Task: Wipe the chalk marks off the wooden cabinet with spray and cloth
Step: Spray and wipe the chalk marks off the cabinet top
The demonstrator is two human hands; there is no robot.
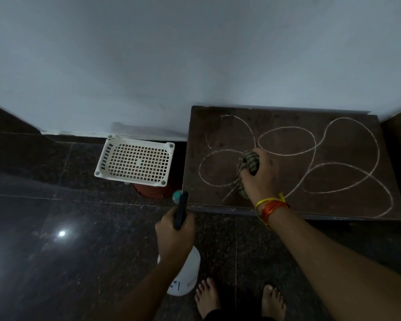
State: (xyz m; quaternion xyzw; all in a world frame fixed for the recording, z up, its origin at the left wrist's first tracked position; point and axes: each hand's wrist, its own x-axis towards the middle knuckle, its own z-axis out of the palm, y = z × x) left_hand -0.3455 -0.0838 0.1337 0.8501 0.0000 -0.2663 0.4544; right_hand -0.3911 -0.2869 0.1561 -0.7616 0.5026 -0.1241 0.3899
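Right hand [261, 174] clenched round a bunched striped cloth [247, 166], pressing it onto the dark wooden cabinet [347, 202] top, left of the middle, where several chalk loops [287, 141] cross. Loops still whole across the surface: two at the back, two at the front, a long one curling along the right edge. Orange and yellow threads [272, 205] tied at the right wrist. Left hand [175, 236] grasping the black trigger head of a white spray bottle [185, 274], held out over the floor just left of the cabinet's front corner; teal nozzle tip close to that corner, bottle body hanging below the hand. White lattice basket [136, 159] on the dark polished floor [56, 228] beside the cabinet, against the pale wall, partly over a reddish round thing [153, 191]. Bare feet [207, 296] at the bottom edge.
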